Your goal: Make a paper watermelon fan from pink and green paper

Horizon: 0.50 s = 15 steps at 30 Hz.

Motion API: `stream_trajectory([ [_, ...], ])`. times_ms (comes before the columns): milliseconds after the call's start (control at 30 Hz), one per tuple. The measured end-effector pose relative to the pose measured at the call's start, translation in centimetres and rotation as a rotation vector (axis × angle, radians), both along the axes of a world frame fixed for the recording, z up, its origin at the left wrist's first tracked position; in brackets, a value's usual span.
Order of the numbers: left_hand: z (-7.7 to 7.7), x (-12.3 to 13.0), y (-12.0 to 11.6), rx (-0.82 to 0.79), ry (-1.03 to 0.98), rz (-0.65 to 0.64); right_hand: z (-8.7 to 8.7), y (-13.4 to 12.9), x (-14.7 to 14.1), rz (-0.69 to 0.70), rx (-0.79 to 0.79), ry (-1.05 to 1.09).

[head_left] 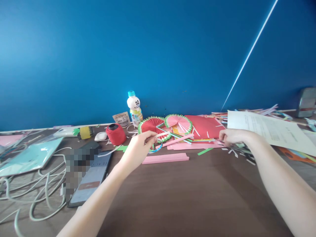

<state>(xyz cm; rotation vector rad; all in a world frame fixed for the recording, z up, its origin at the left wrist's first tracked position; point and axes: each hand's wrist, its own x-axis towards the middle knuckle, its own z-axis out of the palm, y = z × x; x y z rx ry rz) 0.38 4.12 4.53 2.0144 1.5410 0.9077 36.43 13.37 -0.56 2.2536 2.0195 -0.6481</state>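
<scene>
The left hand has thumb and fingers together on a pale strip, near the red fan. The right hand is at the red paper, beside the sheet; whether its fingers grip something, I cannot tell.

We seem to be at a craft table, with folded paper fans, coloured paper strips and red thread along a blue wall.
</scene>
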Motion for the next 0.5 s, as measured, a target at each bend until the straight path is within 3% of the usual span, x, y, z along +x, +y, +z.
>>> stream_trajectory([
  [167, 0.0, 0.1, 0.0, 0.003, 0.027, 0.01, -0.7, 0.0, -0.1, -0.032, -0.063, -0.037],
  [500, 0.1, 0.0, 0.0, 0.003, 0.022, -0.014, 1.0, -1.9, -0.3, 0.004, -0.064, -0.025],
])
